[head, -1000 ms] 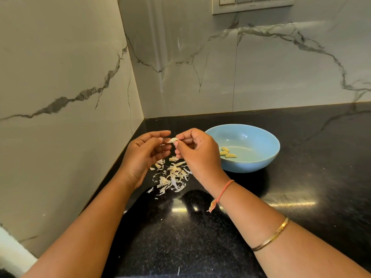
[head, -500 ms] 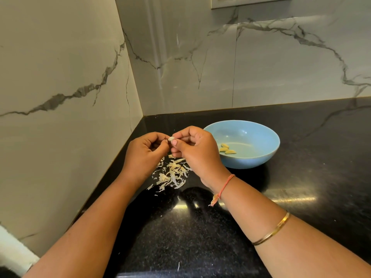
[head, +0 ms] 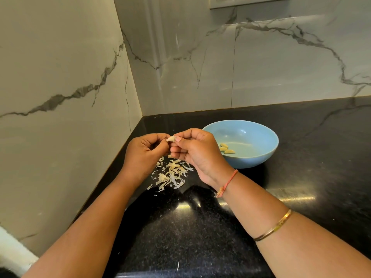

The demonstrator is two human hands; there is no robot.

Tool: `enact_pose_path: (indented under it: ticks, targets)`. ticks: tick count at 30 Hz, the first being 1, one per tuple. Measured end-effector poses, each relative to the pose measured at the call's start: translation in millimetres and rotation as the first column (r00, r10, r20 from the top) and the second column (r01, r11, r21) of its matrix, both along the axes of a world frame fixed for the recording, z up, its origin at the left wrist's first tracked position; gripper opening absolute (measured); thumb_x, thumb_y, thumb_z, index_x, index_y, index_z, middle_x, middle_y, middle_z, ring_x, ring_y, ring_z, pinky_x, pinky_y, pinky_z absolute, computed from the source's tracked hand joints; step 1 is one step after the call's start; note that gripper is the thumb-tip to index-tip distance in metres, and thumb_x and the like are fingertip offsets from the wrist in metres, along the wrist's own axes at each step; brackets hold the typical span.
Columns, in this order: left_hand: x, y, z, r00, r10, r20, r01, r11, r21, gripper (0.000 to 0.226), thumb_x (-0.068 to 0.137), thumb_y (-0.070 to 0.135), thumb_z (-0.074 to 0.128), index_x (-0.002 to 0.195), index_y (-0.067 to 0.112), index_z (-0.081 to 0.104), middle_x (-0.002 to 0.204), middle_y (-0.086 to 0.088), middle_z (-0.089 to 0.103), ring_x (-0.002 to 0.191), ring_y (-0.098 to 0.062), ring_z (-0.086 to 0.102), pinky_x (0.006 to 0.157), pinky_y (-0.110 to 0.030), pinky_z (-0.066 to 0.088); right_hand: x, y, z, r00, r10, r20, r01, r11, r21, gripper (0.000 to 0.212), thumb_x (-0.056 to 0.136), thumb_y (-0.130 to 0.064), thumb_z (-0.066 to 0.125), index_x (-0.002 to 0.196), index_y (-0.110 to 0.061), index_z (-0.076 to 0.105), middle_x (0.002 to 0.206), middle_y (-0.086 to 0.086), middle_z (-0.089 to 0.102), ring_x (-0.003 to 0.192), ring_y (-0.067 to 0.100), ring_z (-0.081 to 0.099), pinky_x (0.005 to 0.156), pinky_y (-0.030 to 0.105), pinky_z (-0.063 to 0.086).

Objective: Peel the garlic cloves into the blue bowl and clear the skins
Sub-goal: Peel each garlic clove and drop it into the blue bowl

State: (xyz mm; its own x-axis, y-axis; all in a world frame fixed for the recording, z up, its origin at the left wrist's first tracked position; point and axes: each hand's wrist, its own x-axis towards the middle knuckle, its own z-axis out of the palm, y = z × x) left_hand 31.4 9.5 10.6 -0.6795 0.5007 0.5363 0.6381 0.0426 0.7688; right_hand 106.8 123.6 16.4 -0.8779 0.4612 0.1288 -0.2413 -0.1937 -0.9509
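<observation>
Black counter [head: 313,177] — both hands' grip pinches one garlic clove [head: 171,139].

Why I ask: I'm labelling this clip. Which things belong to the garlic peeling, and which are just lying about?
In the job: left hand and right hand, both pinching the garlic clove; blue bowl holding peeled cloves; skins on the counter.
Lying about: switch plate, bangle, wrist thread.

Single head view, forward and down, seemingly close over countertop [head: 313,177]
</observation>
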Motion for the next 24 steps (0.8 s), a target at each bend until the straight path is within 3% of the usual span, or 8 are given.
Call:
enact_pose_path:
  ticks: [7, 12, 17, 20, 24]
  targets:
    - [-1, 0, -1, 0.999, -0.009, 0.032, 0.01, 1.0, -0.023, 0.025, 0.092, 0.006, 0.055, 0.086, 0.026, 0.069, 0.082, 0.001, 0.071, 0.074, -0.011, 0.067, 0.072, -0.022, 0.055, 0, -1, -1, 0.999, -0.044, -0.01, 0.044, 0.997, 0.066, 0.018, 0.094, -0.003, 0.05, 0.105, 0.0, 0.064, 0.074, 0.006, 0.062, 0.064, 0.009, 0.059, 0.063, 0.022, 0.056]
    - [-2, 0, -1, 0.999, 0.035, -0.019, -0.036, 0.998, -0.057, 0.024, 0.089, 0.009, 0.059, 0.081, 0.029, 0.069, 0.079, -0.001, 0.071, 0.077, -0.026, 0.068, 0.076, -0.038, 0.058, -3, -4, -7, 0.96, -0.257, -0.112, 0.281, 0.88, 0.383, 0.005, 0.091, -0.007, 0.057, 0.092, -0.007, 0.062, 0.077, 0.007, 0.067, 0.064, 0.012, 0.066, 0.063, 0.029, 0.059]
    - [-1, 0, 0, 0.997, 0.057, -0.058, -0.061, 0.996, -0.066, 0.023, 0.088, 0.01, 0.062, 0.079, 0.03, 0.068, 0.07, 0.01, 0.07, 0.069, -0.008, 0.065, 0.066, -0.019, 0.055, -6, -5, -11, 0.938, -0.317, -0.143, 0.343, 0.774, 0.532, 0.012, 0.09, -0.019, 0.06, 0.09, -0.009, 0.067, 0.081, 0.007, 0.07, 0.076, 0.018, 0.069, 0.068, 0.038, 0.06]
    - [1, -1, 2, 0.995, 0.048, -0.092, -0.055, 0.995, -0.077, 0.023, 0.088, 0.011, 0.062, 0.078, 0.032, 0.067, 0.069, 0.021, 0.068, 0.066, 0.002, 0.063, 0.061, -0.009, 0.049, -5, -5, -11, 0.949, -0.294, -0.112, 0.305, 0.77, 0.561, 0.02, 0.084, -0.026, 0.067, 0.094, -0.009, 0.066, 0.081, 0.005, 0.069, 0.075, 0.015, 0.068, 0.068, 0.034, 0.059]
    - [2, -1, 2, 0.993, 0.033, -0.116, -0.045, 0.993, -0.109, 0.027, 0.088, 0.008, 0.062, 0.078, 0.033, 0.066, 0.068, 0.027, 0.065, 0.063, 0.005, 0.059, 0.056, -0.005, 0.042, -5, -3, -12, 0.948, -0.304, -0.093, 0.3, 0.759, 0.577, 0.018, 0.082, -0.02, 0.07, 0.096, -0.01, 0.066, 0.083, 0.004, 0.071, 0.073, 0.013, 0.069, 0.07, 0.03, 0.059]
